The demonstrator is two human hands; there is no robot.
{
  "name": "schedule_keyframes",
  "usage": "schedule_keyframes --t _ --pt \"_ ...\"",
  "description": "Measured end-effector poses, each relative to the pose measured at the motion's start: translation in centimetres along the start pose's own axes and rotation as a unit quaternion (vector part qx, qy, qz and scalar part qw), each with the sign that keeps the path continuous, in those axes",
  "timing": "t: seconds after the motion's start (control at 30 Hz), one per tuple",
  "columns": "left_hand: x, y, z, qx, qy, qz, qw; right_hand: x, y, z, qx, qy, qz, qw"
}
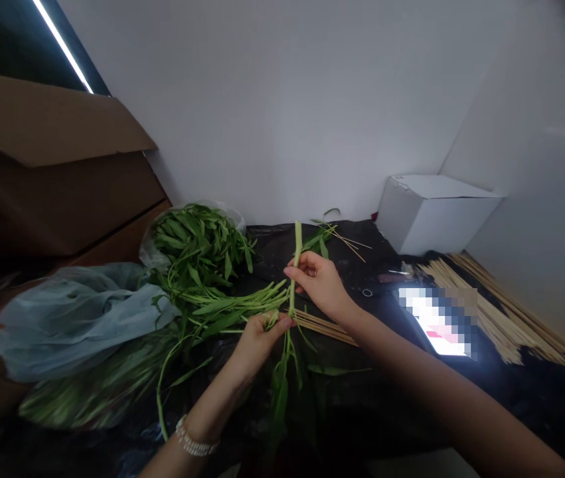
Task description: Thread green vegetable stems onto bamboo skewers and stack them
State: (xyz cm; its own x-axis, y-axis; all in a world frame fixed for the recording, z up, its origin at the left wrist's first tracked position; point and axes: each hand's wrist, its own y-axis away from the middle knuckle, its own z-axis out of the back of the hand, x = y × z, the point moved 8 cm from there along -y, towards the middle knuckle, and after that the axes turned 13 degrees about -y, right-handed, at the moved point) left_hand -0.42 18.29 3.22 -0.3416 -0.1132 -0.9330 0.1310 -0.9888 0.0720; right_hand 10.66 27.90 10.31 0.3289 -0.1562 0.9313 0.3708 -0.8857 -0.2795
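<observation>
A thick pale-green stem of water spinach (pixel 298 236) stands nearly upright in front of me, its leaves hanging down at the lower end. My right hand (pixel 318 279) pinches it around the middle between thumb and fingers. Lower down, my left hand (pixel 261 338) grips the same stem near its leafy part, with a bracelet on that wrist. Just left of the hands lies a bunch of water spinach stems (pixel 242 300), cut ends toward the right. Beneath and behind my hands, several thin wooden sticks (pixel 326 326) lie on the black plastic sheet (pixel 362 411).
At the left are a plastic bag of greens (pixel 197 239), a bluish plastic bag (pixel 83 318) and a cardboard box (pixel 53 126). On the right, a lit phone (pixel 436 325) lies beside bundles of wooden sticks (pixel 486 312). A white box (pixel 431 209) stands against the back wall.
</observation>
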Motion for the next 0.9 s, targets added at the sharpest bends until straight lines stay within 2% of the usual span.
schedule_keyframes --t 0.13,0.3,0.37,0.47,0.53,0.6,0.7,0.77,0.9 --pt "-1.4 0.3 1.0 -0.034 -0.052 -0.051 0.997 0.1 -0.1 0.4 -0.016 -0.046 0.003 0.999" --pt "-2.3 0.9 2.3 -0.143 -0.079 -0.096 0.982 -1.1 -0.5 1.3 -0.064 -0.132 -0.011 0.989" --pt "-2.0 1.4 3.4 -0.204 -0.069 -0.091 0.972 -2.5 -0.8 3.0 -0.117 -0.179 -0.021 0.977" --pt "-0.5 2.5 5.8 -0.281 0.020 -0.044 0.959 -4.3 -0.9 7.7 -0.250 -0.208 0.004 0.946" --pt "0.4 2.8 7.3 -0.276 0.096 -0.014 0.956 -5.2 -1.0 10.3 -0.284 -0.151 0.011 0.947" --pt "0.7 2.7 8.2 -0.226 0.122 0.004 0.966 -6.2 -1.4 11.5 -0.260 -0.081 -0.006 0.962" --pt "0.3 2.3 9.6 -0.175 0.115 0.028 0.977 -7.8 -2.1 12.0 -0.201 -0.008 -0.052 0.978" --pt "0.0 2.2 10.4 -0.168 0.115 0.043 0.978 -8.6 -2.6 12.1 -0.160 0.051 -0.085 0.982" --pt "-0.8 1.8 10.8 -0.149 0.064 0.050 0.985 -8.2 -2.7 12.7 -0.110 0.190 -0.102 0.970"
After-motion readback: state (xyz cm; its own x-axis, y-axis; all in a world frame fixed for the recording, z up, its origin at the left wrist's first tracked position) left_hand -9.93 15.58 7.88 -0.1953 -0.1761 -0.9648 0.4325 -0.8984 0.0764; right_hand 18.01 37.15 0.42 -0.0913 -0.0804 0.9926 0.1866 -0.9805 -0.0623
